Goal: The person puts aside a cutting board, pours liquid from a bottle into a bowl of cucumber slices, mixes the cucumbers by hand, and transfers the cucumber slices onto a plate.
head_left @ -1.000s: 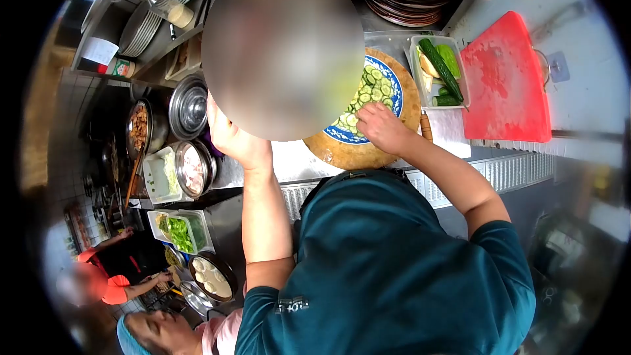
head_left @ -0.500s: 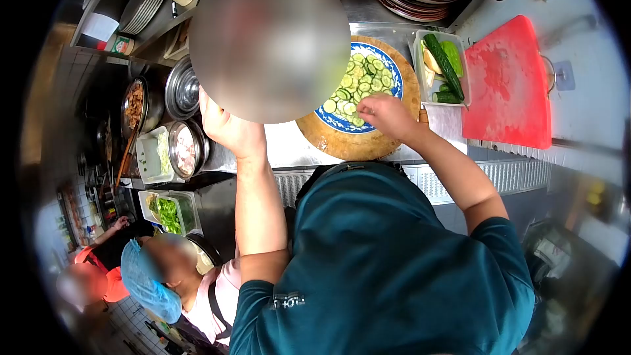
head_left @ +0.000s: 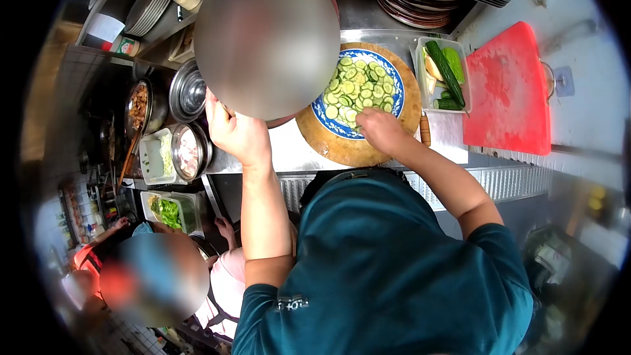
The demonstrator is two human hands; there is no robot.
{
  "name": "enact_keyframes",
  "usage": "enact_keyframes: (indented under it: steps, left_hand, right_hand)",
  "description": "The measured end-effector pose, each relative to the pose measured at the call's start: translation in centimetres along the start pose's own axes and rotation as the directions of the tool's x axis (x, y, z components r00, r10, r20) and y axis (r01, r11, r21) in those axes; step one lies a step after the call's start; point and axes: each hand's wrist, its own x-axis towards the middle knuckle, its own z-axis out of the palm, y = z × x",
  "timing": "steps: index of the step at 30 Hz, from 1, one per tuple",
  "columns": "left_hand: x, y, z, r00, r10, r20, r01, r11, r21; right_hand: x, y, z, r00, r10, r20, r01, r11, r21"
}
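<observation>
Sliced cucumber covers a blue-and-white plate, which rests on a round wooden chopping block. My right hand reaches in over the plate's near edge. Its fingers are drawn together and touch the slices; their tips are hidden, so I cannot tell what is between them. Left of the block, my left hand is raised with its fingers curled. A large blurred patch covers the space above it, and what it grips cannot be made out. A dark reddish rim shows just below the patch.
A clear container with whole cucumbers stands right of the block, beside a red cutting board. At left are metal bowls and a tub of greens. A wooden handle juts out. Another person stands lower left.
My right hand has lowered onto the slices near the plate's edge. My left hand has shifted slightly right and down. The nearby person has moved, and their hand now shows by the counter.
</observation>
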Motion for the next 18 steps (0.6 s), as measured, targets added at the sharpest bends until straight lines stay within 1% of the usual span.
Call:
enact_keyframes:
  steps: [3,5,6,8,9,10,12,13,14,17,18]
  left_hand:
    - [0.1,0.0,-0.5,1.0,-0.011,-0.011,0.011,1.0,0.011]
    - [0.1,-0.7,-0.9,0.999,-0.038,-0.028,0.038,0.999,-0.003]
    - [0.1,-1.2,-1.3,0.995,-0.08,-0.057,0.079,0.997,-0.009]
    - [0.0,-1.9,-2.2,0.979,-0.173,-0.111,0.171,0.985,-0.029]
    - [0.3,-1.8,-2.4,0.966,-0.218,-0.138,0.204,0.973,-0.108]
    - [0.3,-1.9,-3.2,0.932,-0.318,-0.171,0.297,0.945,-0.14]
    - [0.2,-4.6,-5.1,0.874,-0.442,-0.203,0.393,0.888,-0.239]
    - [0.3,-4.9,-6.0,0.862,-0.459,-0.212,0.413,0.882,-0.228]
    - [0.3,-5.0,-6.5,0.828,-0.506,-0.242,0.433,0.851,-0.296]
    - [0.0,-6.0,-8.6,0.816,-0.516,-0.26,0.448,0.849,-0.28]
    - [-0.2,-6.6,-9.3,0.805,-0.535,-0.257,0.473,0.84,-0.267]
  right_hand:
    - [-0.2,-0.1,-0.1,1.0,-0.006,-0.011,0.006,1.0,0.008]
    - [-0.5,-0.1,-0.7,1.0,-0.001,-0.006,0.001,0.997,0.079]
    - [-0.6,-0.2,-1.0,1.0,0.003,0.001,-0.003,0.994,0.112]
    - [-0.8,-0.4,-1.5,0.997,0.051,-0.055,-0.038,0.978,0.207]
    - [-0.7,-0.7,-2.1,0.994,0.074,-0.08,-0.051,0.966,0.252]
    - [-0.7,-1.1,-2.6,0.987,0.136,-0.084,-0.102,0.941,0.322]
    - [-0.5,-2.3,-4.5,0.964,0.253,-0.084,-0.188,0.87,0.457]
    - [-0.5,-3.6,-5.9,0.951,0.301,-0.076,-0.221,0.828,0.515]
    - [-0.5,-5.0,-7.2,0.951,0.293,-0.101,-0.178,0.784,0.594]
    - [-1.0,-10.7,-11.6,0.945,0.267,-0.189,-0.02,0.624,0.781]
    - [-1.5,-12.7,-13.1,0.955,0.17,-0.242,0.091,0.608,0.788]
